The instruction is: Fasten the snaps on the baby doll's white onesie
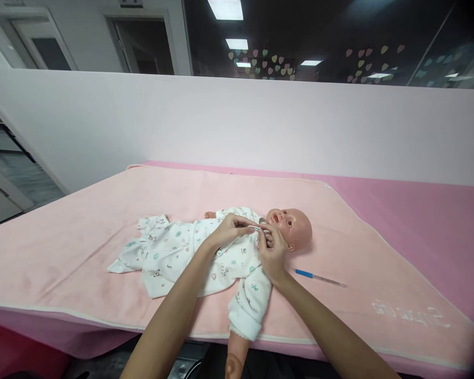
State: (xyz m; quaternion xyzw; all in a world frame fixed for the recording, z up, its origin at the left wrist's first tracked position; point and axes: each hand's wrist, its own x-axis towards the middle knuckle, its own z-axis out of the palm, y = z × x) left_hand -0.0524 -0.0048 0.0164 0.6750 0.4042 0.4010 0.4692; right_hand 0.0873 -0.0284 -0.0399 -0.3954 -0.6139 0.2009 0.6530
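A baby doll point(300, 229) lies on its back with its head to the right. It wears a white printed baby outfit point(169, 247), whose empty legs spread flat to the left. My left hand point(234, 229) reaches over the chest and pinches the outfit's neckline with thumb and fingertips. Just below the doll's chin, my right hand point(272, 251) grips the same neckline, its fingertips almost meeting those of the left. Any fastener between the fingers is too small to make out. One doll arm point(237, 352) sticks out of a cuffed sleeve point(249, 305) towards me.
A digital-thermometer-like stick with a blue end point(304, 273) rests right of my right wrist. Beneath everything is a peach blanket point(82, 221) over a pink cover point(426, 226). A white partition point(237, 126) rises behind the table.
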